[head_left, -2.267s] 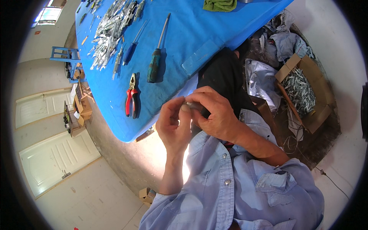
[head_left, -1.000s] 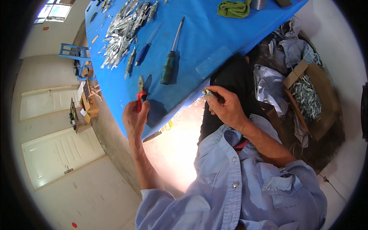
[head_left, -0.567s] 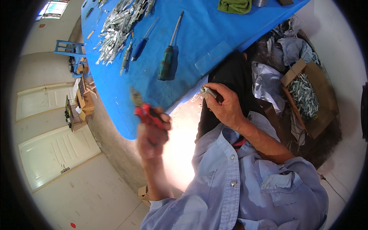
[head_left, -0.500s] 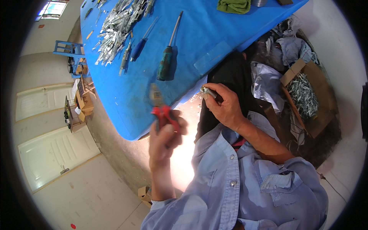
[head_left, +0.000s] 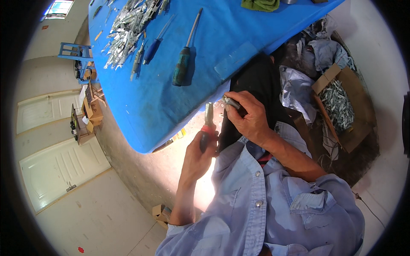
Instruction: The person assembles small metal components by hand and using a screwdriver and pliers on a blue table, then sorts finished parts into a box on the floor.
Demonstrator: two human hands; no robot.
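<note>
My left hand (head_left: 200,151) is closed round the handles of a pair of pliers (head_left: 209,114) with red and black grips, jaws pointing up. My right hand (head_left: 252,115) pinches a small greyish metal piece (head_left: 232,102) between thumb and fingers; most of it is hidden in the grip, so its kind is unclear. The plier jaws are close to the left of that piece, with a gap between them. Beyond my hands, on the blue-covered table (head_left: 141,111), lie a dark green-handled screwdriver (head_left: 181,66) and a thinner blue-handled screwdriver (head_left: 152,51).
A heap of silvery metal strips (head_left: 128,32) covers the table's far left. A green cloth (head_left: 260,4) lies at the far edge. To my right an open cardboard box (head_left: 337,106) holds many small metal pieces, beside crumpled silvery bags (head_left: 297,89). My dark trouser leg (head_left: 252,77) is against the table edge.
My left hand has brought the pliers right and lower, closer to the piece in my right hand, and their handles look squeezed together. My right hand has barely moved.
</note>
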